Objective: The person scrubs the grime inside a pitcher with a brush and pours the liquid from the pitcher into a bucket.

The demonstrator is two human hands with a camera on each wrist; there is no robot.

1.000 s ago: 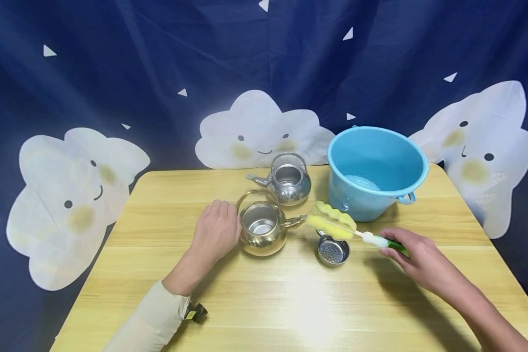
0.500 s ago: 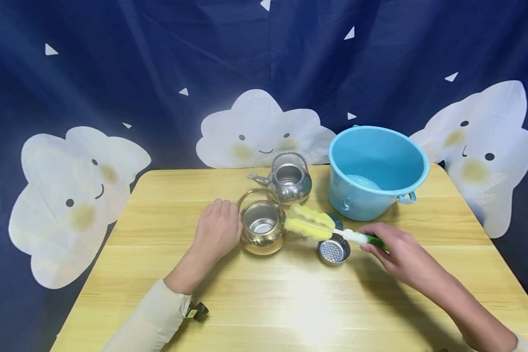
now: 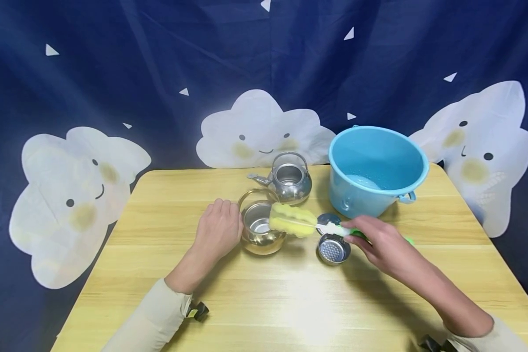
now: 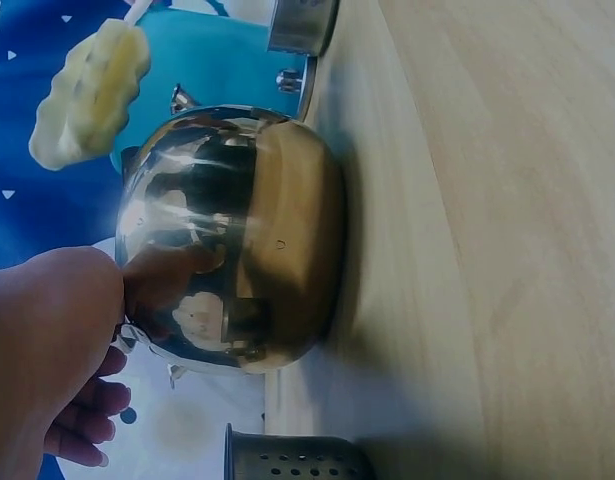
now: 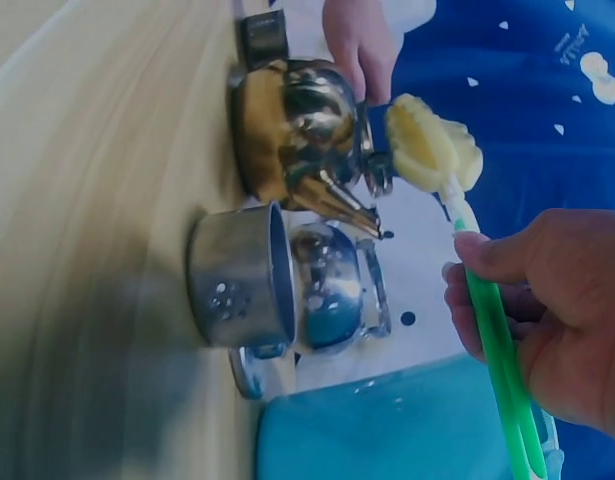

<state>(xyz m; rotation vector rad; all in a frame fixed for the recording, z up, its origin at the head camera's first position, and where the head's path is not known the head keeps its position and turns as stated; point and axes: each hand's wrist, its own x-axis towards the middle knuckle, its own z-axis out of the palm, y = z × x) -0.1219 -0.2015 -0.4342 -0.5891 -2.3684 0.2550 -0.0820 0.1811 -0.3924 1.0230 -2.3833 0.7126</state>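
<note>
A gold kettle, lidless with its hoop handle up, stands on the table. My left hand grips it at the handle's base on its left side; in the left wrist view the thumb lies at the rim, with the fingers behind. My right hand holds a sponge bottle brush by its green handle. The yellow sponge head hangs over the gold kettle's right side, overlapping its opening in the head view. In the left wrist view the sponge shows above the kettle, outside it.
Behind stands a silver kettle, also lidless. A blue bucket with some water is at the back right. A metal strainer cup and a round lid lie right of the gold kettle. Another perforated cup sits left of it.
My right hand has moved left with the bottle brush, bringing the sponge from beside the bucket to over the gold kettle. My left hand has stayed on the kettle.
</note>
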